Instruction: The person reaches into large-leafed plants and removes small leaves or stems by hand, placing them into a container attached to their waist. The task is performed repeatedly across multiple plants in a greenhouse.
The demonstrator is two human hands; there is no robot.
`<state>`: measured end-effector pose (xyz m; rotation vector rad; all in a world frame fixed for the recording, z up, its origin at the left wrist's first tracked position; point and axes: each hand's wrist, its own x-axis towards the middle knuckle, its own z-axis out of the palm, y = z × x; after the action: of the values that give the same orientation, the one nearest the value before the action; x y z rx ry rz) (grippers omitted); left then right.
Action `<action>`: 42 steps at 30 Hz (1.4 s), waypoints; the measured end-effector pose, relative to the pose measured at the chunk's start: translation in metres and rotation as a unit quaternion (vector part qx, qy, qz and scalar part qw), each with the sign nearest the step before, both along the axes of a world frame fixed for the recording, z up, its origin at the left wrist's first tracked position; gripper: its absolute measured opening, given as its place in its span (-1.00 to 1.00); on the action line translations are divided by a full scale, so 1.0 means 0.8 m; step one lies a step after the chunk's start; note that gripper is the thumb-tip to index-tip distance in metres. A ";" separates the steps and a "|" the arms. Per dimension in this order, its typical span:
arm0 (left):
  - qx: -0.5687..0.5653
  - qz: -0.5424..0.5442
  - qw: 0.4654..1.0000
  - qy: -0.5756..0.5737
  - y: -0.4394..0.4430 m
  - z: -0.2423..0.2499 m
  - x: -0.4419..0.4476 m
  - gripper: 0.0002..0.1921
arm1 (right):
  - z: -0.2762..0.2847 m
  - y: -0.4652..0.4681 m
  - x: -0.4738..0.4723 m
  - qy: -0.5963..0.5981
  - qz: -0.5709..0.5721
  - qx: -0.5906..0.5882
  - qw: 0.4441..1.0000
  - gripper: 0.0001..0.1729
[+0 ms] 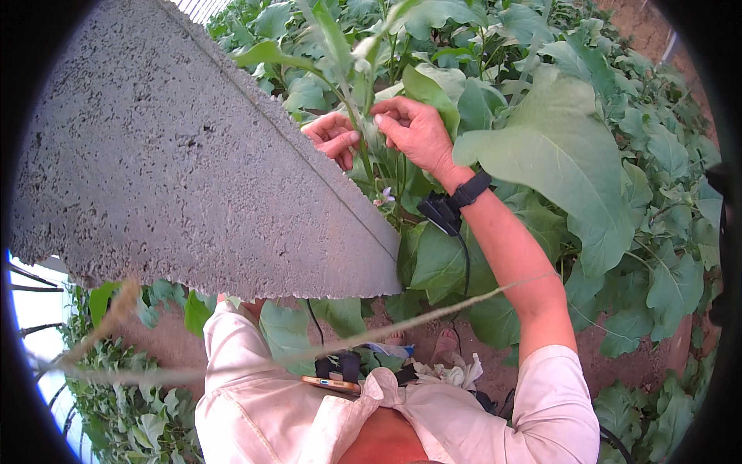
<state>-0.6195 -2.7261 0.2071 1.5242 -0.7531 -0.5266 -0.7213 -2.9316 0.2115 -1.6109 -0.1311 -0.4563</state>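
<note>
Before me stands a leafy plant, likely an eggplant, with a green stem (364,152) and a pale purple flower (384,197). My left hand (335,140) is at the stem, thumb and fingertips against it. The grey, pitted concrete slab or beam (191,156) hides its wrist and forearm. Just right of the stem is my right hand (414,129), fingers curled, thumb and forefinger close together near the upper shoots. Whether anything thin sits between those fingertips is too blurred to tell. A black strap with a small device (443,211) and cable is on my right wrist.
A large leaf (556,156) overhangs my right forearm. Twine (400,322) crosses in front of my body, passing by the right elbow. A phone (330,384) rests at my chest. Dense foliage (666,145) spreads ahead and right; bare soil (168,333) shows below.
</note>
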 end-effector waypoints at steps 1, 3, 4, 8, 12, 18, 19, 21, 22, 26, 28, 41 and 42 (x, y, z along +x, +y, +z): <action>-0.005 -0.018 1.000 0.001 -0.004 0.000 -0.002 -0.81 | 0.007 0.001 -0.003 -0.010 -0.033 -0.005 0.999 -0.80; -0.002 -0.010 1.000 -0.005 -0.009 0.002 -0.006 -0.82 | 0.016 0.001 -0.011 -0.073 -0.076 -0.006 0.994 -0.83; -0.003 -0.011 1.000 -0.010 -0.011 0.003 -0.009 -0.82 | 0.019 0.002 -0.015 -0.090 -0.101 -0.010 0.991 -0.84; -0.030 -0.002 0.999 -0.016 -0.015 0.005 -0.018 -0.82 | 0.015 0.000 -0.029 -0.022 -0.117 -0.053 0.992 -0.81; -0.036 0.003 0.999 0.003 -0.014 0.005 -0.015 -0.89 | -0.006 0.001 -0.037 0.098 -0.031 -0.048 0.994 -0.74; -0.011 -0.030 0.993 -0.117 -0.008 0.011 0.002 -0.92 | -0.022 0.010 -0.024 0.165 0.060 0.000 0.984 -0.74; -0.006 -0.050 0.993 -0.102 -0.006 0.013 0.003 -0.87 | -0.022 0.010 -0.023 0.149 0.066 -0.025 0.986 -0.74; 0.017 -0.083 0.994 -0.071 0.000 0.016 0.001 -0.76 | -0.023 0.013 -0.023 0.121 0.080 -0.073 0.987 -0.73; 0.007 -0.099 0.992 -0.076 0.003 0.019 0.000 -0.71 | -0.023 0.015 -0.023 0.100 0.060 -0.082 0.990 -0.72; 0.035 -0.135 0.987 -0.084 0.011 0.034 -0.002 -0.54 | -0.024 0.019 -0.024 0.096 0.047 -0.090 0.990 -0.70; 0.087 -0.097 0.987 -0.091 0.010 0.041 -0.003 -0.71 | -0.026 0.022 -0.024 0.084 0.054 -0.098 0.990 -0.71; 0.125 -0.158 0.974 -0.106 0.024 0.051 -0.009 -0.46 | -0.035 0.049 -0.036 0.090 -0.027 -0.065 0.993 -0.58; 0.153 -0.151 0.969 -0.119 0.025 0.051 -0.008 -0.48 | -0.035 0.048 -0.036 0.107 -0.018 -0.073 0.991 -0.59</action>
<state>-0.6262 -2.7062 0.2481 1.7901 -1.1423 -0.7200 -0.7500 -2.8934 0.1833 -1.7982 0.0279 -0.3037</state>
